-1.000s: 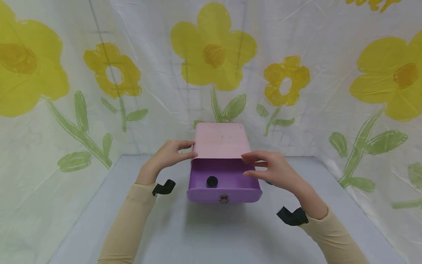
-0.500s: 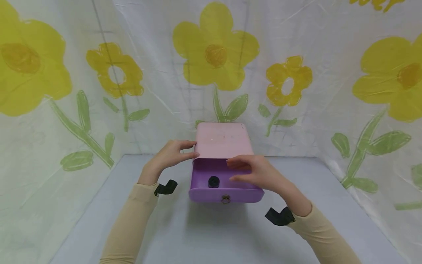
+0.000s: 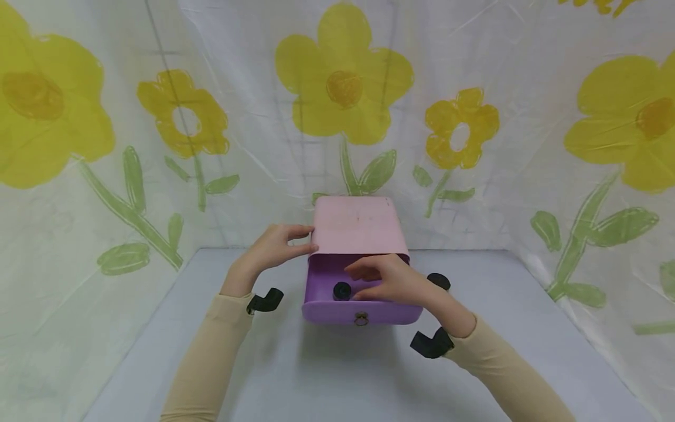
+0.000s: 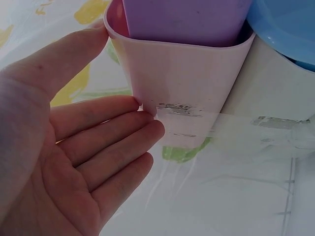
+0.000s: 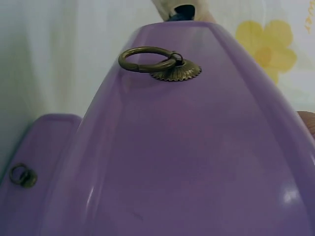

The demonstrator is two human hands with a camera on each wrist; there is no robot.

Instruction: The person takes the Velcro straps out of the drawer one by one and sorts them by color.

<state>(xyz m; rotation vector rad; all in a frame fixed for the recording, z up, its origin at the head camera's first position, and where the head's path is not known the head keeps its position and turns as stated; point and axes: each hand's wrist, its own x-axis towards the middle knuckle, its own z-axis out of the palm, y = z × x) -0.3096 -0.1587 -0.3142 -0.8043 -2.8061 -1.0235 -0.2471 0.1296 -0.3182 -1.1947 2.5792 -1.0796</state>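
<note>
A pink box point(image 3: 358, 225) stands at the back of the table with its purple drawer point(image 3: 387, 312) pulled out. Inside the drawer, near its front, lies a small black roll point(image 3: 342, 291). My right hand point(image 3: 395, 282) is over the drawer, thumb and fingers apart, a little to the right of the roll. My left hand point(image 3: 274, 246) rests its fingertips and thumb against the box's left side, holding nothing. In the right wrist view the drawer front point(image 5: 197, 137) with its brass ring pull point(image 5: 147, 59) covers nearly everything, and only an edge of skin shows at the right.
Another black round object point(image 3: 439, 281) is on the right of the box, partly behind my right wrist. A second purple front with a ring point(image 5: 42, 167) shows in the right wrist view. A blue rounded part point(image 4: 288, 29) is beside the pink casing in the left wrist view.
My right hand has moved left and down from the box's right front edge into the drawer area, close to the black roll. My left hand has stayed against the box.
</note>
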